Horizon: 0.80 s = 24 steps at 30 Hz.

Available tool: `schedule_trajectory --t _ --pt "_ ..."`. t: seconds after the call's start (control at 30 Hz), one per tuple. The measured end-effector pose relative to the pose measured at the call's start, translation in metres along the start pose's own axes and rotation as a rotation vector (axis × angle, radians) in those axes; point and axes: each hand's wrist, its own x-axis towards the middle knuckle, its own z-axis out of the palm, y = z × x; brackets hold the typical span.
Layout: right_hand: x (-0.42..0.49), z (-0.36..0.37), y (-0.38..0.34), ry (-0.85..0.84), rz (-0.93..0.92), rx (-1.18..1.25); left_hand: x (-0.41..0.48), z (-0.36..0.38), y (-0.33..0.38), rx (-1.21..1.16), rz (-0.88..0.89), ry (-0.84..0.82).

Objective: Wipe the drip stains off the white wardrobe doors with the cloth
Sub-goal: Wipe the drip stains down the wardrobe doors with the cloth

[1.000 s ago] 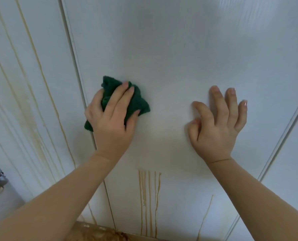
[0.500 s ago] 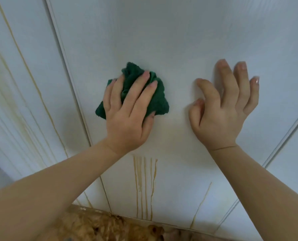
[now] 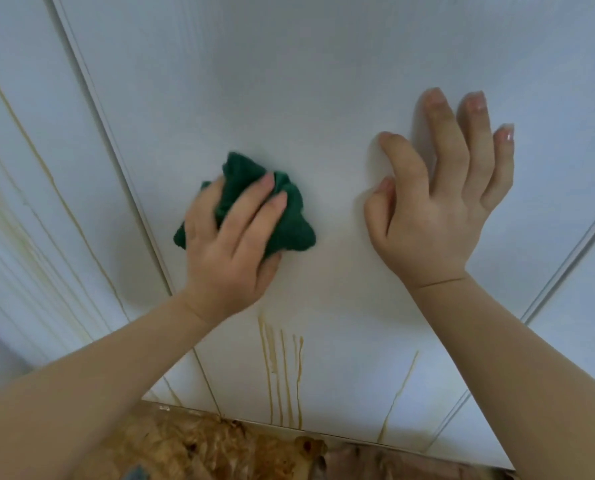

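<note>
At centre frame the left hand (image 3: 230, 251) grips a bunched dark green cloth (image 3: 289, 226), fingers curled over it and pressing it flat to the middle wardrobe door (image 3: 289, 81). The hand hides much of the cloth. To the right, well apart, the right hand (image 3: 434, 216) holds nothing, its fingers spread and loosely bent with the tips on the same door. Just below the left wrist, a cluster of brown drip stains (image 3: 282, 372) runs to the door's bottom edge, and a single slanted streak (image 3: 398, 393) lies lower right. The left forearm crosses the seam (image 3: 126, 174) to the left door (image 3: 29, 150) – long faint streaks there too. A mottled brown floor (image 3: 202, 441) fills the bottom edge.
</note>
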Motion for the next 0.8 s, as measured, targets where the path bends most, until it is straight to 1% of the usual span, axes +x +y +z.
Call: schedule_trajectory --t 0.03,0.07,0.1,0.17,0.2,0.23,0.27,0.3,0.33,0.43,0.47,0.53,0.57,0.6,0.63,0.7,0.73,0.77,0.8 --pt "-0.001 0.0 0.0 0.0 0.001 -0.004 -0.007 0.004 0.007 -0.009 0.002 0.013" --pt "-0.002 0.0 -0.001 0.002 -0.001 -0.006 -0.023 0.008 0.017 -0.024 0.075 -0.001" --pt "-0.002 0.0 -0.001 0.003 -0.005 -0.008 -0.044 0.01 0.025 -0.038 0.207 -0.046" --pt "0.0 0.0 -0.001 -0.009 -0.009 -0.008 -0.083 0.006 0.033 -0.068 0.51 -0.216" --pt "0.0 0.0 0.0 -0.013 -0.007 -0.01 -0.093 0.002 0.032 -0.078 0.616 -0.286" --pt "0.001 0.0 0.0 -0.013 -0.002 -0.015 -0.096 -0.002 0.031 -0.084 0.677 -0.323" --pt "0.0 -0.001 0.0 -0.011 0.001 -0.016 -0.094 -0.004 0.029 -0.097 0.68 -0.332" --pt "0.0 -0.002 -0.001 -0.008 0.0 -0.015 -0.087 -0.006 0.028 -0.107 0.629 -0.302" --pt "0.0 -0.002 -0.002 -0.001 -0.005 -0.012 -0.075 -0.007 0.026 -0.107 0.532 -0.239" --pt "0.001 0.0 -0.001 0.005 -0.011 -0.01 -0.039 -0.002 0.015 -0.042 0.157 -0.025" --pt "-0.001 0.001 0.0 0.008 -0.009 -0.013 -0.035 0.002 0.014 -0.025 0.076 0.024" --pt "-0.001 -0.001 -0.001 0.017 -0.007 -0.022 -0.048 0.012 0.023 -0.007 0.009 0.08" --pt "-0.001 0.0 -0.002 0.02 -0.009 -0.025 -0.064 0.016 0.031 -0.006 0.014 0.069" --pt "-0.001 0.001 -0.002 0.016 -0.013 -0.027 -0.085 0.018 0.039 -0.009 0.07 0.01" --pt "-0.001 0.0 -0.002 0.008 -0.011 -0.021 -0.107 0.016 0.048 -0.024 0.183 -0.083" --pt "0.0 0.001 -0.001 0.011 -0.013 -0.018 -0.133 0.005 0.05 -0.054 0.47 -0.257" --pt "-0.001 0.001 -0.001 0.009 -0.011 -0.018 -0.135 0.001 0.046 -0.068 0.551 -0.313" --pt "-0.001 0.0 -0.001 0.006 -0.011 -0.016 -0.132 -0.001 0.042 -0.086 0.574 -0.329" --pt "-0.002 0.0 -0.002 0.006 -0.011 -0.012 -0.125 -0.003 0.039 -0.096 0.543 -0.296"
